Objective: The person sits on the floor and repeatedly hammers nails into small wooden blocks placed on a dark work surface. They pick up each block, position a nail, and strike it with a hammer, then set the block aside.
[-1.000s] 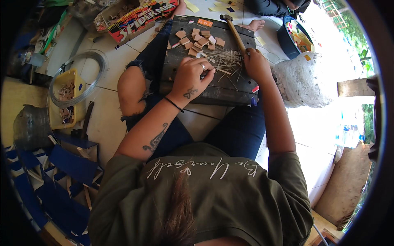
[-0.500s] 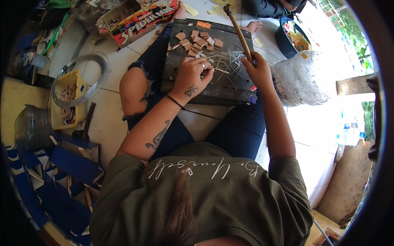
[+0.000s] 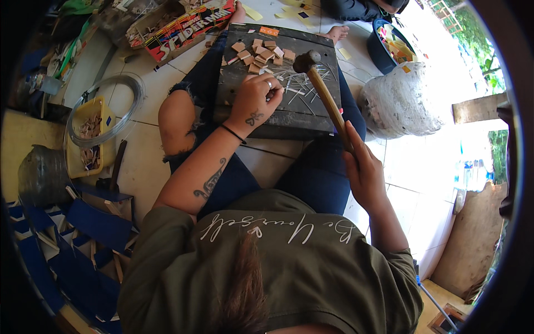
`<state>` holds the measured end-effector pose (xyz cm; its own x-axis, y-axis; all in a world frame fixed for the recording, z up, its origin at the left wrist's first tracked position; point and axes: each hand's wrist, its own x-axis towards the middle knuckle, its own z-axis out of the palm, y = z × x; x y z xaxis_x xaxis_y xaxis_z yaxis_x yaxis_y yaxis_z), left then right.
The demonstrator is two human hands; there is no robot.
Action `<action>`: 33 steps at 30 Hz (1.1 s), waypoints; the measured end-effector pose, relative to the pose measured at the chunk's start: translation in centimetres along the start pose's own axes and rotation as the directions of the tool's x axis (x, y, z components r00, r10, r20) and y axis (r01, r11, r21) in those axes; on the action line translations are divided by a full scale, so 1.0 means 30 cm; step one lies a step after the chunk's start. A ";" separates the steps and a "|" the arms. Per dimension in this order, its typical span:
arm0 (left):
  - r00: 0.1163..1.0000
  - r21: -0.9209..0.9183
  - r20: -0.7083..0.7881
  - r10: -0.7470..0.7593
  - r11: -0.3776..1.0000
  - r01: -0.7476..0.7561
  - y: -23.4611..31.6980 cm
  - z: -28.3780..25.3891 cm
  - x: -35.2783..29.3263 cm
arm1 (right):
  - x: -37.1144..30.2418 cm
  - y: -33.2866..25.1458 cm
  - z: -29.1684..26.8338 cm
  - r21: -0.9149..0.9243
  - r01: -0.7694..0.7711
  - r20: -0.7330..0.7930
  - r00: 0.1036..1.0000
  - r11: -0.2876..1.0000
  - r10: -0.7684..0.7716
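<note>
My right hand [image 3: 364, 172] grips the lower end of the wooden handle of a hammer [image 3: 327, 100], whose dark metal head stands raised over the right part of a low black wooden table [image 3: 300, 122]. My left hand [image 3: 256, 101], with a ring on it, rests at the table's near left part. Its fingers are pinched together, and whatever they hold is hidden beneath them. Just beyond lie several small brown wooden blocks [image 3: 259, 53] in a loose pile. Thin metal wire pieces [image 3: 300, 84] are scattered to their right, partly behind the hammer.
A red printed box [image 3: 189, 34] of wood scraps stands far left. A wire coil [image 3: 135, 106] leans over a yellow tub [image 3: 107, 158]. Blue-covered pieces [image 3: 103, 214] crowd the lower left. At right are a dark blue basin [image 3: 375, 50] and a wrapped bundle [image 3: 397, 103]; another person's foot [image 3: 337, 33] shows beyond.
My right hand has drawn back toward me, lower in view, bringing the hammer's head nearer over the wires. My left hand stays pinched in nearly the same place.
</note>
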<state>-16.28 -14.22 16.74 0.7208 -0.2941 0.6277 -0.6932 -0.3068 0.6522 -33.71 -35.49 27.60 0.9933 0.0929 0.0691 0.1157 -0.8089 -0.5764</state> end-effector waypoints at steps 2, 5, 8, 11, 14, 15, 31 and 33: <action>1.000 0.011 0.000 0.014 1.000 -0.014 0.001 -0.003 0.000 | 0.000 -0.003 0.008 -0.047 0.094 -0.075 0.992 0.994 -0.097; 0.997 0.042 0.054 -0.054 0.998 0.052 0.003 -0.010 -0.006 | -0.001 -0.001 0.018 -0.099 0.044 0.020 0.999 0.994 -0.043; 0.997 0.047 0.055 -0.047 0.998 0.044 0.000 -0.009 -0.005 | -0.002 0.004 0.022 -0.083 0.050 0.027 0.999 0.995 -0.047; 0.998 0.039 0.053 -0.040 0.998 0.038 0.001 -0.008 -0.006 | -0.002 0.009 0.025 -0.056 0.133 -0.070 0.988 0.990 -0.136; 0.998 0.038 0.050 -0.049 0.998 0.048 0.003 -0.009 -0.006 | 0.014 0.023 0.032 -0.037 0.121 -0.016 0.992 0.992 -0.122; 0.998 0.043 0.056 -0.043 0.998 0.041 0.004 -0.009 -0.006 | 0.018 0.028 0.035 -0.047 0.101 0.022 0.995 0.994 -0.101; 0.990 0.020 0.074 -0.118 0.993 0.116 0.007 -0.009 -0.005 | 0.013 0.045 0.067 -0.012 0.099 -0.016 0.995 0.995 -0.099; 0.992 0.024 0.069 -0.106 0.994 0.105 0.007 -0.009 -0.003 | 0.017 0.049 0.072 -0.017 0.115 -0.059 0.991 0.993 -0.116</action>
<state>-16.48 -14.01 16.94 0.7887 -0.3217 0.5239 -0.6136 -0.3574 0.7041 -33.04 -35.37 25.01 0.9712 0.1518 0.1835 0.2294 -0.8025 -0.5507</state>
